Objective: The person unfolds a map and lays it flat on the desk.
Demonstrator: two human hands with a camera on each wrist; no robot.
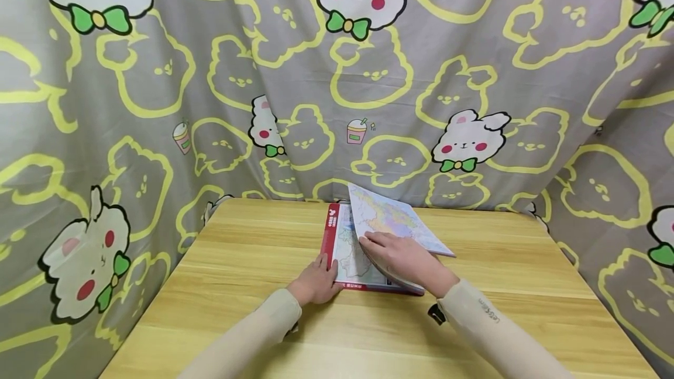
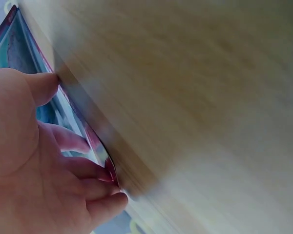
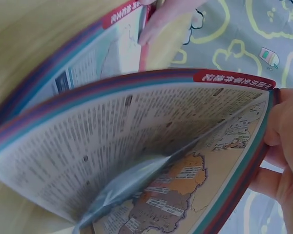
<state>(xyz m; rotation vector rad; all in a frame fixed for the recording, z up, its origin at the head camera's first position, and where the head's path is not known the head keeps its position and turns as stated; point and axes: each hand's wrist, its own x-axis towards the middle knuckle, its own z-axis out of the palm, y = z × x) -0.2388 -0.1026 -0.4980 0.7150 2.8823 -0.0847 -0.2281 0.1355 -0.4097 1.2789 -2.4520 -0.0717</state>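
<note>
A folded map (image 1: 354, 247) with a red border lies on the table, its upper part lifted into a tilted flap (image 1: 387, 215) printed with a coloured map. My right hand (image 1: 404, 257) pinches the flap near its front left corner; in the right wrist view the fingers (image 3: 272, 183) are at the edge of the curved printed layers (image 3: 122, 122), which gape apart. At the lower left corner of the map, my left hand (image 1: 317, 281) rests on the red border with fingers spread. The left wrist view shows its fingertips (image 2: 115, 202) along the map's edge.
The wooden table (image 1: 253, 250) extends around the map on all sides. A grey curtain (image 1: 368, 81) with yellow outlines and cartoon animals hangs right behind the table's back edge and along both sides.
</note>
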